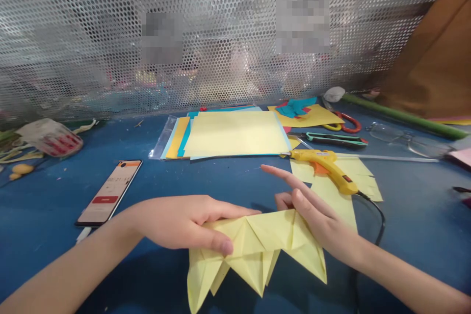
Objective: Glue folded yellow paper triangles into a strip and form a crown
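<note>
A pale yellow folded paper piece (253,250) with several pointed flaps is held up near the front of the blue table. My left hand (184,225) grips its left part, thumb on the near face and the other fingers behind. At the paper's right end is my right hand (316,211), its thumb near the upper edge and its index finger stretched out toward the far left. The other right fingers are curled and partly hidden behind the paper. Just beyond this hand, a yellow hot glue gun (327,162) lies on pale yellow paper sheets (338,206).
A stack of coloured paper (235,132) lies at the back middle. Right of it are a utility knife (334,140), scissors (348,122) and eyeglasses (405,137). A phone (110,194) lies at left, near a clear cup (55,137). A perforated metal screen (228,34) stands behind.
</note>
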The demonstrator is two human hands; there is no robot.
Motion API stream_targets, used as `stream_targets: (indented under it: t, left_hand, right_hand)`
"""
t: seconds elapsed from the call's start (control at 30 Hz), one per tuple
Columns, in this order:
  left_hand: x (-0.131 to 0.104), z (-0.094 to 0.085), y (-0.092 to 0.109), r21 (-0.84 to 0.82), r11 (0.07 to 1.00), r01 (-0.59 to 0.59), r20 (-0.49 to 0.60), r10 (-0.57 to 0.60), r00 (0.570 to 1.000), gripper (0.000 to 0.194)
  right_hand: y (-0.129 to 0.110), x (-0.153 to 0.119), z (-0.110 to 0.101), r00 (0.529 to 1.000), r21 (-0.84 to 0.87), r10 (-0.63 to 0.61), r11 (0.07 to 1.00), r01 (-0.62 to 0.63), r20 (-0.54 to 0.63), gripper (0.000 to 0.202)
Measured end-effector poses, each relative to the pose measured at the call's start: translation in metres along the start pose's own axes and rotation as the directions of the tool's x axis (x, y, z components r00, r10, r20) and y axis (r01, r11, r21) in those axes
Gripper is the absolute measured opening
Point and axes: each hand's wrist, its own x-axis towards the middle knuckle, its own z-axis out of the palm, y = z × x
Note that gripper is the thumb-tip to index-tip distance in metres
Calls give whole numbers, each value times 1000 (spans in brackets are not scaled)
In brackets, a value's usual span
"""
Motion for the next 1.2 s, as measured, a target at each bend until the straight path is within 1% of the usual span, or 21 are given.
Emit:
stream_targets:
  t: [0.1, 0.13, 0.23, 0.27, 0.4, 0.47, 0.53, 0.57, 0.7, 0.83, 0.93, 1.0, 1.03, 1.1, 1.13, 1.17, 1.2]
  left_hand:
    - [2, 7, 4, 48, 998, 34, 11, -35, 999, 69]
    - [2, 9, 5, 62, 997, 40, 15, -41, 999, 65]
    - [5, 15, 6, 109, 994, 17, 12, -18, 1000, 44]
    - [6, 18, 6, 123, 992, 15, 4, -15, 1000, 41]
    - [13, 33, 0, 99, 992, 73, -96, -63, 993, 52]
    - [17, 41, -3, 52, 992, 119, -153, -110, 982, 51]
    - [21, 47, -5, 4, 988, 157, -184, -153, 971, 50]
    - [23, 49, -5, -16, 985, 170, -188, -170, 967, 50]
    - [28, 50, -6, -67, 982, 178, -138, -186, 973, 50]
    - [28, 48, -6, -101, 976, 193, -117, -204, 972, 50]
    - [27, 47, -8, -120, 971, 209, -100, -221, 970, 48]
    - [27, 47, -9, -136, 971, 197, -106, -212, 972, 49]
    - [27, 47, -10, -149, 972, 182, -114, -200, 973, 50]
    - [26, 48, -11, -194, 972, 131, -152, -162, 975, 49]
    - [27, 48, -12, -230, 969, 91, -190, -136, 972, 48]
    - [27, 49, -13, -274, 961, 37, -244, -107, 964, 46]
    - [28, 49, -14, -318, 948, -30, -317, -76, 945, 46]
  right_hand:
    - [1, -3, 3, 999, 91, -12, 996, 8, 40, 79]
    - [1, -4, 3, 998, 95, -38, 995, 33, 45, 79]
    - [0, -9, 6, 991, 45, -120, 992, 117, 54, 75]
    - [0, -11, 7, 989, 23, -136, 991, 135, 57, 73]
    - [-1, -17, 15, 989, -16, -138, 990, 139, 56, 70]
    - [0, -17, 17, 990, -24, -131, 991, 132, 49, 70]
    - [0, -18, 19, 989, -39, -139, 989, 140, 46, 69]
    - [0, -18, 19, 988, -47, -149, 987, 152, 46, 67]
    - [0, -20, 19, 984, -66, -172, 982, 175, 46, 59]
    - [4, -21, 20, 991, -46, -135, 990, 136, 23, 54]
    - [6, -20, 21, 996, -12, -93, 996, 93, -6, 52]
    - [5, -20, 21, 997, 4, -73, 997, 73, -28, 51]
    - [4, -19, 20, 996, 9, -73, 997, 74, -46, 50]
    - [2, -17, 18, 989, -9, -112, 994, 112, -99, 48]
    - [1, -16, 17, 977, -41, -153, 988, 149, -150, 47]
    - [1, -14, 15, 953, -81, -207, 978, 194, -222, 45]
    - [2, -13, 13, 915, -122, -263, 964, 236, -307, 41]
